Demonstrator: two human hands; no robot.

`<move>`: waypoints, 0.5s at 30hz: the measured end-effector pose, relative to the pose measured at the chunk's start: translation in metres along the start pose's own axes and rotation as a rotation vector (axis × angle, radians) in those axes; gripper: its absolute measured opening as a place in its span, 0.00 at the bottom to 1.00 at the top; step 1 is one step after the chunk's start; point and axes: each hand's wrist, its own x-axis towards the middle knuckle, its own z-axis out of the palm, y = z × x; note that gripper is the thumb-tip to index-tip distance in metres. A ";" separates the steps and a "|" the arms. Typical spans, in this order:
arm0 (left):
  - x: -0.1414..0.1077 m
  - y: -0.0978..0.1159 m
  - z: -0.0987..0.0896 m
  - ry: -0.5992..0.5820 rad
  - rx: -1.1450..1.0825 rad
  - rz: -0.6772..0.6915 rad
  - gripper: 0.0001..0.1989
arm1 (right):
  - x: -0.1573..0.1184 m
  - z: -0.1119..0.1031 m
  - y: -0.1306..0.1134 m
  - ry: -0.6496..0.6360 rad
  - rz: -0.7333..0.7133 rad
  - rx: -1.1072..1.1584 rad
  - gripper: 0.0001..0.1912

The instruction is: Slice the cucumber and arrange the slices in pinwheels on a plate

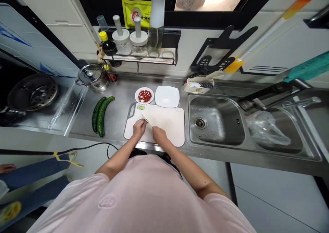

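A knife (148, 120) lies across the white cutting board (168, 123), its handle inside my closed right hand (159, 135) and its blade pointing up and left. Beside the blade, my left hand (139, 127) is closed on the board; what its fingers press on is too small to make out. A few pale green slices (141, 107) rest near the board's upper left corner. Behind the board stand a plate of chopped red pieces (144, 96) and a white square dish (167, 96). Two cucumbers (102, 118) lie on the counter to the left.
On the left are a lidded steel pot (94, 78) and a wok (32, 92). A sink (217, 121) lies to the right, a jar shelf (144, 58) above. Another person's legs (38, 169) show at lower left.
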 end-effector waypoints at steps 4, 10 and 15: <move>0.000 0.000 0.000 -0.003 0.003 -0.006 0.08 | 0.005 -0.002 -0.001 0.007 -0.006 -0.001 0.14; 0.001 -0.001 -0.001 -0.011 0.014 0.007 0.08 | 0.016 -0.006 -0.005 0.020 -0.032 0.004 0.15; 0.001 0.000 -0.001 0.003 -0.004 -0.005 0.09 | 0.017 -0.010 -0.005 0.012 -0.033 0.011 0.15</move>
